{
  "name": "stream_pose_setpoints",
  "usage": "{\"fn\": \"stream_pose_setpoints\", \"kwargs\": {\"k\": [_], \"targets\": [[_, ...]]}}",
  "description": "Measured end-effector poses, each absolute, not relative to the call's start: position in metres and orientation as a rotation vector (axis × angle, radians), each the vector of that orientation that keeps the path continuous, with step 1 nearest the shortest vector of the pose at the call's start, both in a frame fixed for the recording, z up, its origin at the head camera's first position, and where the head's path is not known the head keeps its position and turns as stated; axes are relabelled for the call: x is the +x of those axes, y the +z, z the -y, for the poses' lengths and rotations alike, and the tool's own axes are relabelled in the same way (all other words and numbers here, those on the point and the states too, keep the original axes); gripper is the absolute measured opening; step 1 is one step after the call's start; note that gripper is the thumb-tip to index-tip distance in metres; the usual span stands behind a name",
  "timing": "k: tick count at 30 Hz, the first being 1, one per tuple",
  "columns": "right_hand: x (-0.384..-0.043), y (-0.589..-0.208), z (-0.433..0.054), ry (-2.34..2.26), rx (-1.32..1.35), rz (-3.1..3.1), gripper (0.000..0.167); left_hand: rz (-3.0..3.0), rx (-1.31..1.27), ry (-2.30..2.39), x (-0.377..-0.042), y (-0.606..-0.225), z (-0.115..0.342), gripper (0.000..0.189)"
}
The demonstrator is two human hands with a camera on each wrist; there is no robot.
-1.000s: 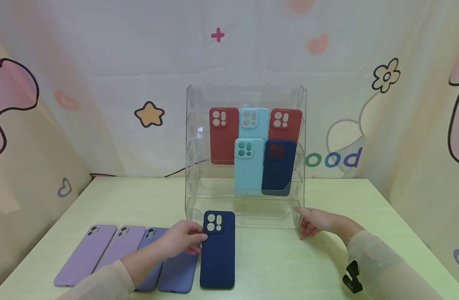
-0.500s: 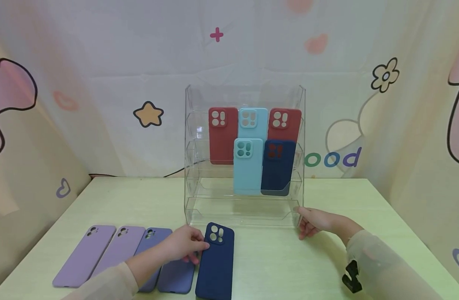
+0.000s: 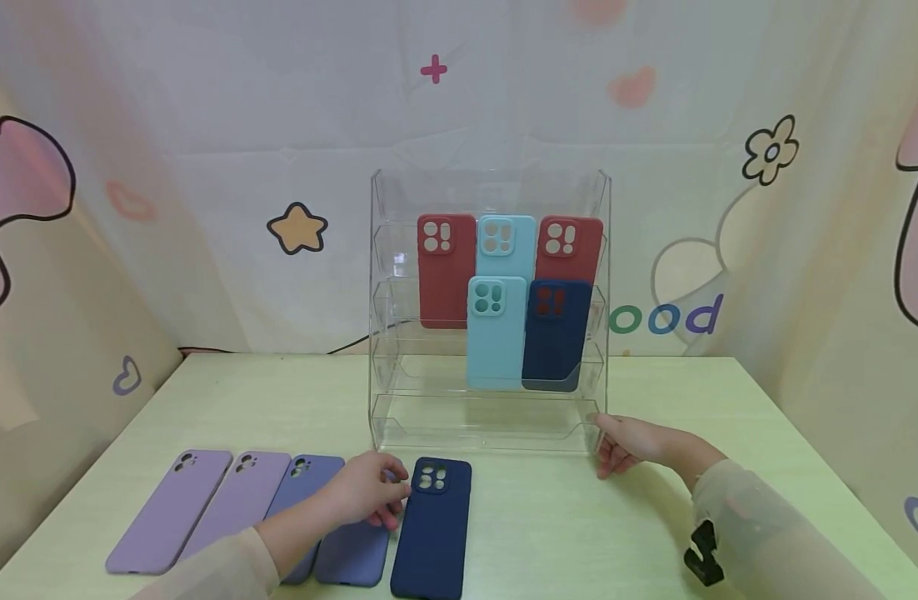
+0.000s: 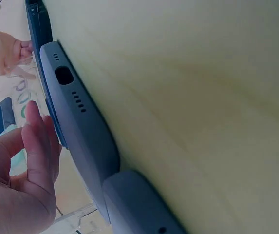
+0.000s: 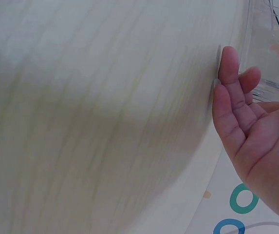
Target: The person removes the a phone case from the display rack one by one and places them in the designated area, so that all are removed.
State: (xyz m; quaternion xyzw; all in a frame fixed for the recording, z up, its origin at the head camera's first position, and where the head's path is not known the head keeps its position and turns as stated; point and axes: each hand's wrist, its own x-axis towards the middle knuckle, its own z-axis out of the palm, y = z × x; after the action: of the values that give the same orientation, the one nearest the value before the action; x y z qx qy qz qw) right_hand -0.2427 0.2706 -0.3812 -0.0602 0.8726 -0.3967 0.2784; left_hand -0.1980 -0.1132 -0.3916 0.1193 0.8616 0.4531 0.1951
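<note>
A dark blue phone case (image 3: 432, 542) lies on the table, camera cutouts at its far end. My left hand (image 3: 365, 492) is at its left edge, thumb tip beside or lightly touching it; in the left wrist view the loosely bent fingers (image 4: 39, 151) hold nothing. Beneath and left of this hand lie two slate-blue cases (image 3: 357, 554) and two lilac cases (image 3: 170, 512). My right hand (image 3: 631, 442) grips the lower right corner of a clear tiered display rack (image 3: 489, 437), thumb and index finger at its side wall; the exact contact is partly hidden.
In the rack's middle tiers stand two red cases (image 3: 446, 275), two light blue cases (image 3: 496, 342) and one dark blue case (image 3: 556, 342). The rack stands on a pale wooden table (image 3: 676, 533). Behind hangs a patterned cloth (image 3: 301, 100).
My left hand has drawn the dark blue case nearer, lowered it onto the table and loosened its hold. My right hand stays at the rack's corner.
</note>
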Motion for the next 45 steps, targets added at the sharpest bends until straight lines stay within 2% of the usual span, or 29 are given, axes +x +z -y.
{"fn": "stream_pose_setpoints", "kwargs": {"k": [8, 14, 18, 22, 24, 27, 35, 45], "targets": [[-0.243, -0.382, -0.271, -1.071, -0.162, -2.343, 0.054, -2.524, 0.465, 1.179, -0.195, -0.392, 0.112, 0.022], [-0.243, -0.383, -0.271, -1.076, -0.164, -2.343, 0.054, -2.796, 0.734, 0.779, -0.184, -0.390, 0.106, 0.026], [-0.244, -0.384, -0.271, -1.078, -0.163, -2.340, 0.054, -2.961, 1.053, 0.395, -0.172, -0.389, 0.101, 0.038], [-0.244, -0.384, -0.271, -1.077, -0.159, -2.344, 0.053, -2.924, 1.241, 0.103, -0.160, -0.392, 0.099, 0.064], [-0.244, -0.383, -0.271, -1.077, -0.156, -2.347, 0.053, -2.845, 1.246, 0.040, -0.157, -0.396, 0.098, 0.075], [-0.244, -0.383, -0.271, -1.075, -0.155, -2.347, 0.054, -2.753, 1.236, 0.000, -0.154, -0.403, 0.096, 0.080], [-0.245, -0.385, -0.270, -1.073, -0.151, -2.345, 0.054, -2.688, 1.266, -0.119, -0.154, -0.410, 0.098, 0.081], [-0.244, -0.382, -0.271, -1.066, -0.175, -2.349, 0.054, -2.665, 1.165, -0.074, -0.154, -0.398, 0.102, 0.080]]}}
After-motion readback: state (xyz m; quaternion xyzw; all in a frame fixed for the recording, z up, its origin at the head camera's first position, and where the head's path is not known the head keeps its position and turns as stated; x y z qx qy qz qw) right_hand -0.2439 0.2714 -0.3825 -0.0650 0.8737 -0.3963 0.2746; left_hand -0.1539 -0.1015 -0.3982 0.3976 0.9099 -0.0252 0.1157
